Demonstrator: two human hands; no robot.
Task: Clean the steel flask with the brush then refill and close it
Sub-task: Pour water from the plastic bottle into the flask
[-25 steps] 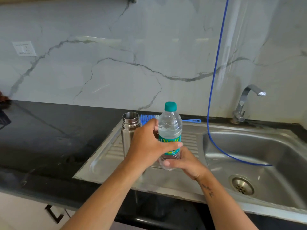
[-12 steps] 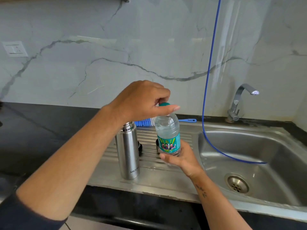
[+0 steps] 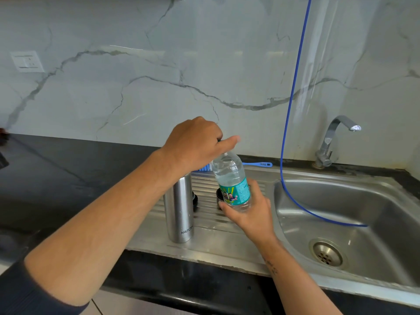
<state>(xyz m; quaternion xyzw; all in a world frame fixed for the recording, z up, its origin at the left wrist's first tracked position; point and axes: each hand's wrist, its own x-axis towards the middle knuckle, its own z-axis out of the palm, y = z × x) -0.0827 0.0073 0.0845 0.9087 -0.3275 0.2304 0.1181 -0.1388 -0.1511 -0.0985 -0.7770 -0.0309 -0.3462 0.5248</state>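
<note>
1. Gripping the lower body of the plastic water bottle (image 3: 231, 180), the right hand (image 3: 250, 212) wraps its fingers round the teal label; the thumb lies on the side facing the sink bowl, and the other fingertips show at the bottle's base on the flask side.
2. The bottle is held clear of the drainboard (image 3: 218, 237) and leans slightly, its neck tilted toward the left hand (image 3: 195, 144).
3. The left hand sits on top of the bottle neck, fingers curled down over the cap area and forefinger extended toward the tap. The cap itself is hidden under the fingers, so whether it is on or off the neck cannot be told.
4. The steel flask (image 3: 179, 212) stands upright on the drainboard, directly below the left wrist and just beside the right-hand fingertips, not touching them. Its mouth is hidden behind the left hand.
5. Two dark round parts lie on the drainboard ribs: one (image 3: 194, 198) touching the flask's far side, one (image 3: 219, 196) behind the bottle, next to the right fingertips.
6. The blue bottle brush (image 3: 259, 164) lies along the rear edge of the drainboard, beyond the left-hand knuckles.
7. A blue hose (image 3: 293, 94) hangs down the marble wall into the sink bowl (image 3: 363, 201), on the thumb side of the right hand. The tap (image 3: 329, 142) stands at the bowl's rear edge.
</note>
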